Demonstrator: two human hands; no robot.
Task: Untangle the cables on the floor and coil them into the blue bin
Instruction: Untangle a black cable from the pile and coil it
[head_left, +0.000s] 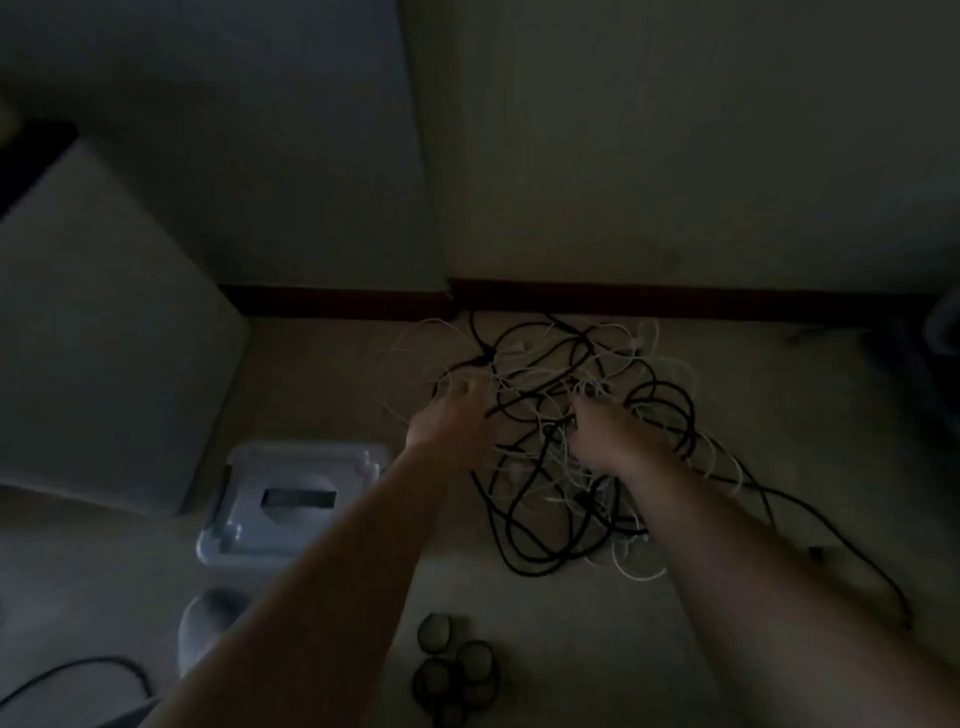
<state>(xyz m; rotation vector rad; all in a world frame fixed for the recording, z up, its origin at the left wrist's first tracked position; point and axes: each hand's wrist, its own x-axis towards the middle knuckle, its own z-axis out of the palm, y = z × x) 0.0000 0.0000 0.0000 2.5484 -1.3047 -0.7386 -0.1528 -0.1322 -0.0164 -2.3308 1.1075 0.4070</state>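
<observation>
near, bottom centre: small dark coil (457, 670) lying loose | lower left: blue bin (306, 449) waiting | centre: left hand (451, 418) pinching strands of the cables (545, 467); right hand (608, 434) digging in, grip too dim to tell | step: likely untangling, barely starting | next: probably freeing one end

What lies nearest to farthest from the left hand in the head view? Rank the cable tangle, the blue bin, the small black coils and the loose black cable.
1. Cable tangle: the left hand reaches into its left edge.
2. Blue bin: on the floor, just left of the hand.
3. Small black coils: bottom centre, close to the person.
4. Loose black cable: bottom left corner.
</observation>
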